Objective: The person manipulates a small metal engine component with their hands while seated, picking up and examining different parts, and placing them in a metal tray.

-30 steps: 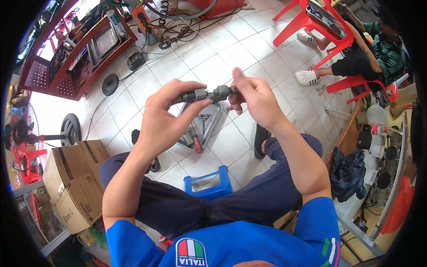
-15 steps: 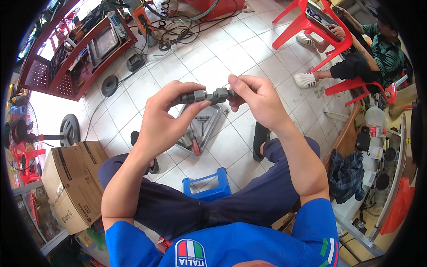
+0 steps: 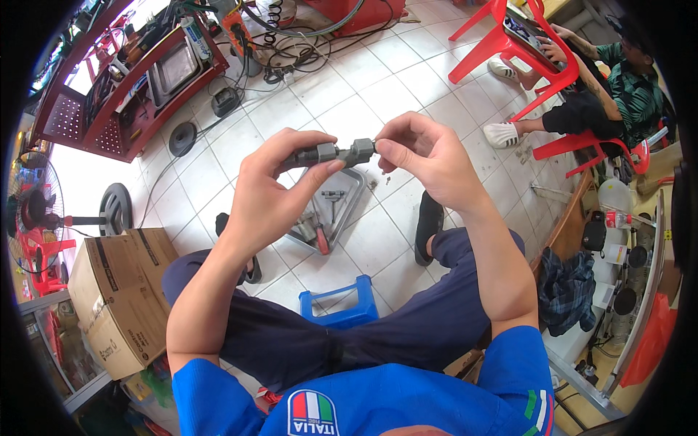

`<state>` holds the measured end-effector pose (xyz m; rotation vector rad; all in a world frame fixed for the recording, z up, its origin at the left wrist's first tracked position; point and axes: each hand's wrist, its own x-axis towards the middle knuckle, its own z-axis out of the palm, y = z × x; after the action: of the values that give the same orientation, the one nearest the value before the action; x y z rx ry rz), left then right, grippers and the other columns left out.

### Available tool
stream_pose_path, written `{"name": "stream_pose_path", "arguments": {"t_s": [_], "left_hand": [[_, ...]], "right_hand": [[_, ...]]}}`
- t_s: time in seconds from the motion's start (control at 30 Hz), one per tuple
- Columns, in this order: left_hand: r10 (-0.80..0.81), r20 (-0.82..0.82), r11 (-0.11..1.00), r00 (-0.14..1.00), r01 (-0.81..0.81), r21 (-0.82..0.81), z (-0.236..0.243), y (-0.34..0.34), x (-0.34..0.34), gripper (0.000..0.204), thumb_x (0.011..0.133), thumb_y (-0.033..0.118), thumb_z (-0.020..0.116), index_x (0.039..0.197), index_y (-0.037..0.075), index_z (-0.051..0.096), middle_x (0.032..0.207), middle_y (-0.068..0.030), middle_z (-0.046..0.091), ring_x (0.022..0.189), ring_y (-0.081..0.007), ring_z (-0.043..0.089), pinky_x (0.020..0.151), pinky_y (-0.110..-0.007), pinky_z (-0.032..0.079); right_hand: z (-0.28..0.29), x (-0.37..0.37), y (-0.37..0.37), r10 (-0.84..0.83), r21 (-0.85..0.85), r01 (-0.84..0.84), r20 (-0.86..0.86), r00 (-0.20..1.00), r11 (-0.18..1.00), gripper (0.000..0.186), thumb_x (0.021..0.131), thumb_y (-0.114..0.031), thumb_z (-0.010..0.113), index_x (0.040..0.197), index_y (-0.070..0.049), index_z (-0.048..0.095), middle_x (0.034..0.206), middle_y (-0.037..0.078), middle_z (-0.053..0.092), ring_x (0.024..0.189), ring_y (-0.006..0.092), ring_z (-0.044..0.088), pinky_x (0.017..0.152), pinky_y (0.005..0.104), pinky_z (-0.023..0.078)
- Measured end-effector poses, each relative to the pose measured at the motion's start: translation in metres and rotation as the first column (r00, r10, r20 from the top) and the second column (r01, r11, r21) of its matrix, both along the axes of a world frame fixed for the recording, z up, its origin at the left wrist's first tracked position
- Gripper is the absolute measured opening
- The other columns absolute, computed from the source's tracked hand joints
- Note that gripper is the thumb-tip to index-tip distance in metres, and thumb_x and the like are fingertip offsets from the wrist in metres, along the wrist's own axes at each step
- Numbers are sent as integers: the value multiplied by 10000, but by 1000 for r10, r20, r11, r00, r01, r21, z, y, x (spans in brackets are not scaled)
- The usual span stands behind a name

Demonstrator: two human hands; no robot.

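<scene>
In front of me I hold a dark metal fitting with two hex nuts (image 3: 359, 152) roughly level over the floor. My left hand (image 3: 273, 192) is closed around its left end, with the thumb below and the index finger along the top. My right hand (image 3: 432, 161) is at the other end, thumb and index fingertips pinched at its tip. Beneath them a grey metal tray (image 3: 355, 198) lies on the floor. In it are a red-handled tool (image 3: 321, 240), a small T-shaped metal piece (image 3: 333, 198) and other metal parts, partly hidden by my left hand.
A blue plastic stool (image 3: 338, 315) stands between my legs. At far left is a red tool cart (image 3: 94, 145); cardboard boxes (image 3: 120, 298) are at the left. Cables (image 3: 298, 54) run over the tiles. A person sits at far right by red chairs (image 3: 542, 62).
My right fingers have drawn back slightly from the fitting's right end and curled differently, showing more of its tip. My left hand keeps its hold.
</scene>
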<state>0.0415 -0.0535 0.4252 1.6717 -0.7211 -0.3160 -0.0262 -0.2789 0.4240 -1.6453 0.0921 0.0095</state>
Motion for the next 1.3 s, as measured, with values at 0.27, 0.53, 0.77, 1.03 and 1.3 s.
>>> {"name": "stream_pose_path", "arguments": {"t_s": [0.27, 0.53, 0.77, 1.03, 1.3], "left_hand": [[-7, 28, 1000, 1000, 7, 7, -2, 2, 1, 284, 868, -11, 718, 1140, -35, 639, 1095, -98, 638, 1031, -160, 637, 931, -294, 515], [-2, 31, 1000, 1000, 2, 8, -1, 1, 1, 282, 871, -13, 713, 1141, -34, 637, 1095, -98, 638, 1039, -163, 641, 939, -295, 520], [10, 10, 1000, 1000, -10, 9, 0, 0, 1, 281, 874, -15, 709, 1145, -36, 635, 1094, -98, 637, 1034, -166, 644, 939, -296, 520], [-3, 14, 1000, 1000, 3, -15, -1, 2, 1, 283, 871, -17, 712, 1143, -31, 635, 1097, -96, 637, 1041, -165, 644, 940, -297, 516], [-4, 44, 1000, 999, 4, 2, -2, 3, 3, 288, 867, -26, 711, 1145, -31, 634, 1089, -94, 636, 1042, -162, 640, 938, -293, 514]], "right_hand": [[0, 0, -2, 53, -1, -53, -57, 997, 999, 329, 997, -301, 604, 1028, 25, 631, 896, 95, 669, 795, 152, 667, 750, 292, 548], [0, 3, -4, 70, 119, -51, -162, 984, 992, 254, 965, -207, 651, 1083, 18, 631, 960, 101, 665, 845, 152, 662, 752, 281, 544], [0, -1, 1, -30, 67, 27, 36, 999, 997, 306, 924, -204, 711, 1109, 26, 629, 932, 70, 669, 807, 138, 655, 761, 273, 534], [3, 1, -3, 81, 50, -77, -77, 994, 996, 238, 955, -169, 663, 1106, 11, 632, 963, 100, 686, 857, 167, 685, 793, 288, 541], [3, 0, -1, 19, 67, -20, 6, 1000, 998, 279, 961, -232, 667, 1075, 22, 650, 922, 91, 690, 825, 142, 673, 778, 286, 548]]}}
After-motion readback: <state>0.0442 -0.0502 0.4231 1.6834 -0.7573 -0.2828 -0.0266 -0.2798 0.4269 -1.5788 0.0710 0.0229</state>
